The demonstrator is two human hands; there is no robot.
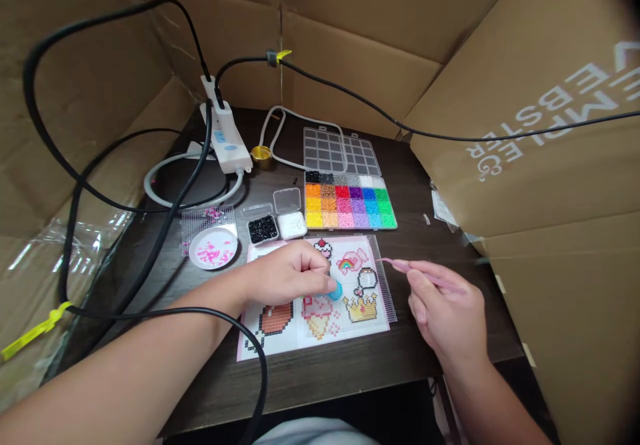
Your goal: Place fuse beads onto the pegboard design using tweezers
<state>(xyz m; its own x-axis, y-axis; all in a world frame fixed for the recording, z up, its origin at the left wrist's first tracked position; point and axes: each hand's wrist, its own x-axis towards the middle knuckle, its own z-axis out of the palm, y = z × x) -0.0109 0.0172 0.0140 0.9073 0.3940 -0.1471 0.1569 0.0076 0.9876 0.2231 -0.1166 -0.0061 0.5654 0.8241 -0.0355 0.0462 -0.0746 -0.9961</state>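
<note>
My left hand [295, 270] is closed over the pattern sheet [255, 338], thumb and forefinger together at a small light-blue rounded piece [335, 290], whose kind I cannot make out. Colourful pixel pictures are on the sheet, among them a crown [361, 309], an ice cream [318, 315] and a candy with a rainbow [352, 262]. Part of the sheet is hidden by that hand. Pink tweezers [435, 277] are gripped in my right hand [447, 311], their tip pointing left near the sheet's right edge. A clear pegboard [384, 291] shows along that edge.
Behind the sheet stands an open bead box [350, 201] with many colours. Small boxes of black beads [263, 229] and white beads [291, 225] sit left of it, near a white dish [214, 248] with pink beads. Black cable [165, 231] loops cross the left side; a power strip [227, 138] lies behind.
</note>
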